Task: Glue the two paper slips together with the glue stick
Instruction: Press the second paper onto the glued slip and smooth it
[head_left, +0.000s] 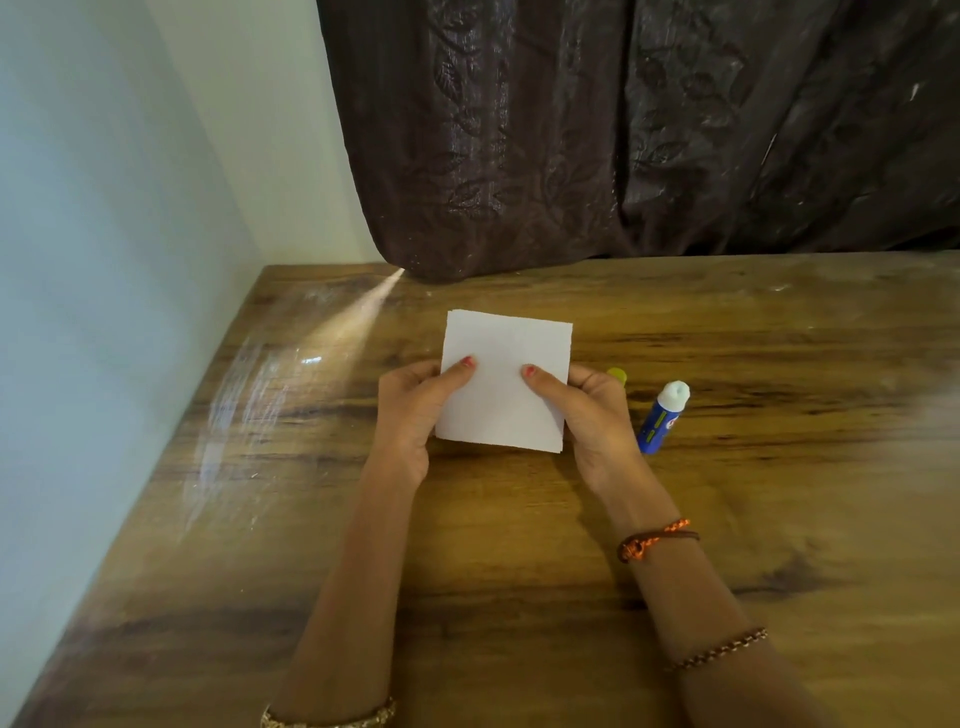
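Left hand (415, 410): gripping the left edge of the paper (506, 382), thumb lying across the white face, the other fingers going behind it; grip closed on the sheet.
Right hand (592, 410): gripping the right edge of the paper in the same way, thumb on top, fingers curling behind; grip closed on the sheet.
Paper: being held between the two grips, over the middle of the bench (779, 519); a thin second edge is showing along the top left corner (so two slips seem to be lying one on the other, nearly flush). Whether its lower edge is touching the bench I cannot tell.
Glue stick (662, 418): lying on the bench just to the right of the right grip, apart from it, blue body with the white glue end showing and pointing away from the person.
Cap (617, 375): a yellow-green piece peeking out just beyond the right grip, mostly hidden by the fingers (its shape is too covered to say more).
Wrists: an orange and brown thread band (655, 540) sitting on the right wrist, a beaded bracelet (719, 649) further up that arm, a gold bangle (332, 719) on the left arm.
Curtain (623, 130): hanging dark brown beyond the paper, its hem resting at the far edge of the bench.
Wall (104, 260): standing pale to the left of the left grip.
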